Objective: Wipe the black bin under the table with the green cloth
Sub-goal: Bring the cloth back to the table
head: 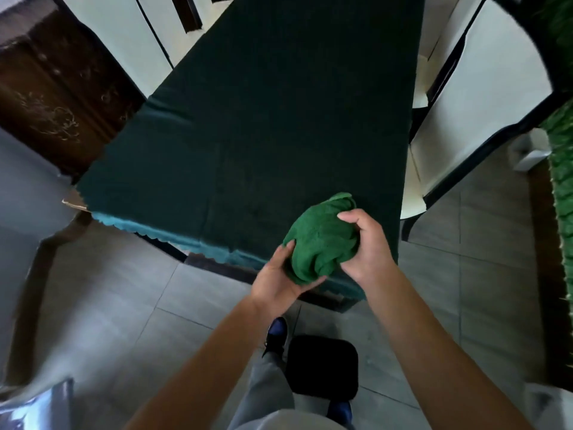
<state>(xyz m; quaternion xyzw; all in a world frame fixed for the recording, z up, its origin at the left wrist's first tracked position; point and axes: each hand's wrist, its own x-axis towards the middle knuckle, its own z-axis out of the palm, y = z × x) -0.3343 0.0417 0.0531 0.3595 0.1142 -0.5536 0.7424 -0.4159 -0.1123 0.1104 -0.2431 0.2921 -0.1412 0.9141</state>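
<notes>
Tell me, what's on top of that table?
A dark green tablecloth covers the whole table, hiding its surface. Nothing else lies on it; the green cloth is bunched in both hands, left and right, above its near edge.

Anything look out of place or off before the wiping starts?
One thing: the black bin stands on open floor by the person's feet, not under the table. Both hands, left and right, hold the bunched green cloth.
</notes>
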